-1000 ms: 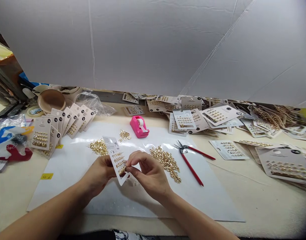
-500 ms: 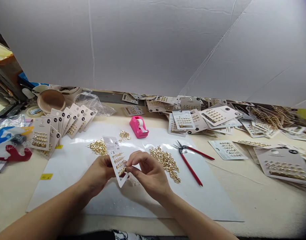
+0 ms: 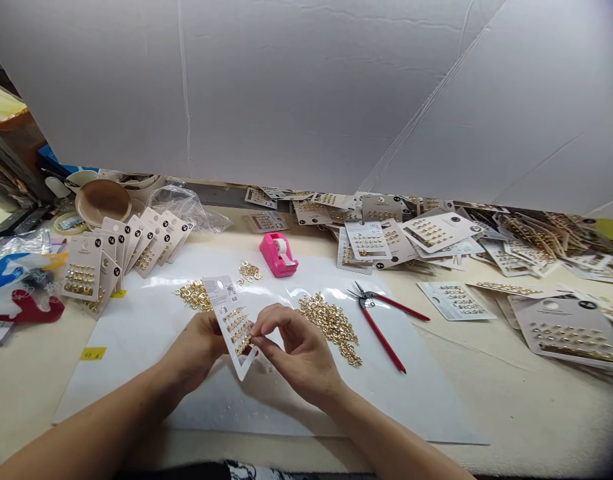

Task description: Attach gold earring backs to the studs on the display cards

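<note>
My left hand (image 3: 195, 350) grips a white earring card (image 3: 220, 303) by its left side and holds it tilted above the white sheet. Rows of small gold earring pieces show on the side facing me. The thumb and forefinger of my right hand (image 3: 301, 350) are pinched together at the lower right of these rows, touching the card; whatever tiny piece they hold is hidden. Behind the card lies a pile of gold rings (image 3: 195, 295). Beyond my right hand is a pile of small gold pieces (image 3: 329, 320), perhaps earring backs.
Red-handled pliers (image 3: 381, 333) lie open at the right. A pink tape dispenser (image 3: 277, 253) stands farther back, near a few gold rings (image 3: 249, 271). Filled cards (image 3: 441, 230) heap along the back right; more cards (image 3: 81, 267) lean at the left. A white board (image 3: 306, 93) rises behind.
The card has turned slightly more towards me and its lower end has dipped a little. My right fingers stay pinched at its lower rows, with only a slight shift.
</note>
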{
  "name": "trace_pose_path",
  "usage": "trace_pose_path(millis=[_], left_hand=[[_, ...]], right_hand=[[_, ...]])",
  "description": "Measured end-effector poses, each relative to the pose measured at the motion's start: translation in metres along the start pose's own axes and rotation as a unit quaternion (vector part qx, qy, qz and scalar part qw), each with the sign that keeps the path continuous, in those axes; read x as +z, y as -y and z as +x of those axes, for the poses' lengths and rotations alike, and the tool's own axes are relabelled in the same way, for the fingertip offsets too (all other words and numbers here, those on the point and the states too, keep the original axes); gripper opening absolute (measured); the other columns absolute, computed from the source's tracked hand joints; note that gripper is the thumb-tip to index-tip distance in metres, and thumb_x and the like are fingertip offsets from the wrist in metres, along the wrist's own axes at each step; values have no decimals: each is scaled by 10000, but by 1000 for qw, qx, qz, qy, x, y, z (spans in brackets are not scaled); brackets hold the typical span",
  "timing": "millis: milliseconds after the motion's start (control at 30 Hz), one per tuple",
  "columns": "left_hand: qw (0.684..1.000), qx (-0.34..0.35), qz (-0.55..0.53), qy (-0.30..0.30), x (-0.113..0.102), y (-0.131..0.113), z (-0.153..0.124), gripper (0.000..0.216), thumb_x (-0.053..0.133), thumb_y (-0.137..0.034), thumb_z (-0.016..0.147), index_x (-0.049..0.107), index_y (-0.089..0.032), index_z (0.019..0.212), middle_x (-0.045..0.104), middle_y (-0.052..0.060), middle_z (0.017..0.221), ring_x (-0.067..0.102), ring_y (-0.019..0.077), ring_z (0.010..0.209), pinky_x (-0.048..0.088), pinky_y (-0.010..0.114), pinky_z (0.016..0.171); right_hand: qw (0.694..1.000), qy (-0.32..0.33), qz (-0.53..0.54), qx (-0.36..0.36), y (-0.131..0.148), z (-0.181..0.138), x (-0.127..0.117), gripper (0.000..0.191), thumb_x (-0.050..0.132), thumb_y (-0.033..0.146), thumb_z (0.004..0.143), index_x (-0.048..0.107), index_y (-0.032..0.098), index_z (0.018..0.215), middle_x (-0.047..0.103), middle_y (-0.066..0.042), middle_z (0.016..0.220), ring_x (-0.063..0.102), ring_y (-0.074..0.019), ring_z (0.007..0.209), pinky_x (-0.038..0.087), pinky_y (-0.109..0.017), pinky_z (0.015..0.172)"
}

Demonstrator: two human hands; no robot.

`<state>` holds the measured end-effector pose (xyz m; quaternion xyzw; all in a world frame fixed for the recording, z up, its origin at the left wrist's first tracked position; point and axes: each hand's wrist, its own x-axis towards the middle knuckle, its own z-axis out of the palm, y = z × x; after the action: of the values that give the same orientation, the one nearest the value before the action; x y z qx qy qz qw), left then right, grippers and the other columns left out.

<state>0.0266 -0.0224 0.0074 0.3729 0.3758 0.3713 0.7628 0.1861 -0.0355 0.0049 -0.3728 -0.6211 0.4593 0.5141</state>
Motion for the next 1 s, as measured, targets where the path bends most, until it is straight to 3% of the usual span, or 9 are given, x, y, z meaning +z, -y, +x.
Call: trace_pose_path(millis=[267,467,733,1000], left_hand=[[996,14,86,5,0,-5,-1,155,740,-209,649,749,-179,801,721,30,728,640,193,728,483,317,750],[986,40,160,-14,2,-10,-2,119,724,-218,657,745,-198,772,713,19,707,647,207,734,493,324,747],[992,37,123,-18,1,-8,0,65,711,-236,676,738,-190,712,713,26,709,656,232,780,505,339,746],[986,51,162,3,1,-9,-1,172,668,-160,684,731,-207,837,707,12,760,638,201,759,489,329,777]], right_hand=[[988,25,-150,14,8,2,-6,121,614,108,729,562,217,715,619,14,698,592,-132,640,491,-277,585],[965,6,-253,-74,3,0,-6,142,596,77,730,554,208,692,622,13,673,576,-129,618,452,-262,555],[973,-10,-217,-81,3,0,-6,189,559,55,762,538,210,867,605,-3,800,560,-132,725,472,-278,647],[963,17,-245,-106,0,-3,-4,257,518,36,736,486,215,917,582,-1,801,546,-134,731,465,-272,654]])
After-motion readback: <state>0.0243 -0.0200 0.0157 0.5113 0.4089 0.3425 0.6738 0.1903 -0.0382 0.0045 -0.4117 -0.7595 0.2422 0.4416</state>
